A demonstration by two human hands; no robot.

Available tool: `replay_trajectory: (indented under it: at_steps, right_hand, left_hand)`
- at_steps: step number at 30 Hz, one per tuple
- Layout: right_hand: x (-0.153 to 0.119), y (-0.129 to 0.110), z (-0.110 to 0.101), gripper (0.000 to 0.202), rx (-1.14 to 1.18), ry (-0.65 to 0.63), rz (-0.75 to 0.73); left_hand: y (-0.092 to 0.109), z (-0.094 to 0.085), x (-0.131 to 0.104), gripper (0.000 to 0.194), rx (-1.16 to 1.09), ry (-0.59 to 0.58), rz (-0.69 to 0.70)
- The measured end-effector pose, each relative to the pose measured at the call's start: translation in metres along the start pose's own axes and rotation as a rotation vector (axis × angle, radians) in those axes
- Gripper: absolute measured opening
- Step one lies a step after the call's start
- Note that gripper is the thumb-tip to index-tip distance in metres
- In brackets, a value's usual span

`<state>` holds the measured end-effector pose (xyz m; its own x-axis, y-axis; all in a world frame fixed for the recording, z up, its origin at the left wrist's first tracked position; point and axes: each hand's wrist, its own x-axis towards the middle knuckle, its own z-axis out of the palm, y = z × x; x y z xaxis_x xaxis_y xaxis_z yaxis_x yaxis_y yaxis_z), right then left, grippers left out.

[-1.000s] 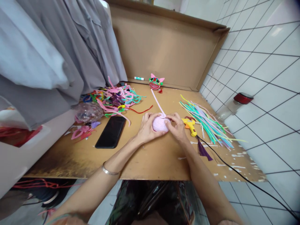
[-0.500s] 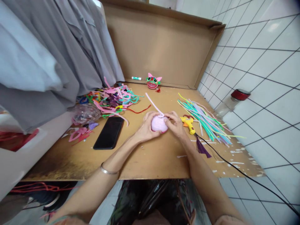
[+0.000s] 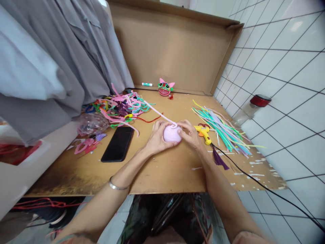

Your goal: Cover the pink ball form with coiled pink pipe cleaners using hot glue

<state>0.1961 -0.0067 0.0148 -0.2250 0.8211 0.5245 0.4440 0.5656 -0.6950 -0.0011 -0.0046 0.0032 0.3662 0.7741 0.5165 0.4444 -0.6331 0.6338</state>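
A pale lilac ball (image 3: 172, 134) of coiled pipe cleaner is held over the middle of the table, with a bit of red or pink at its underside. From its top a loose length of pipe cleaner (image 3: 160, 114) sticks out toward the far left. My left hand (image 3: 157, 137) wraps round the ball's left side, thumb along the bottom. On the other side my right hand (image 3: 189, 133) grips it, thumb and fingers near the top where the loose strand starts. The fingertips behind the ball are partly hidden.
Right of my hands lie a yellow glue gun (image 3: 206, 135) with a black cord, a purple tassel (image 3: 218, 159) and a bundle of pipe cleaners (image 3: 220, 127). Leftward are a black phone (image 3: 117, 144) and a tangled pipe-cleaner heap (image 3: 124, 105). A decorated animal head (image 3: 165, 88) sits at the back.
The loose strand has swung leftward and lower, now lying at a flatter slant. Both hands keep hold of the ball in nearly the same place.
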Motion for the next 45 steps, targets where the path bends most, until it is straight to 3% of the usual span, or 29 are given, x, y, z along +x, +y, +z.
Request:
replay_trajectory:
  at_steps: [16,45]
  right_hand:
    - [0.003,0.014,0.003,0.027,0.168,-0.022,-0.077]
    - [0.006,0.014,0.007,0.030,0.314,-0.039,0.026]
  left_hand:
    - [-0.003,-0.007,0.001,0.067,-0.087,-0.117,0.108]
    - [0.001,-0.010,0.003,0.069,0.069,-0.071,0.087]
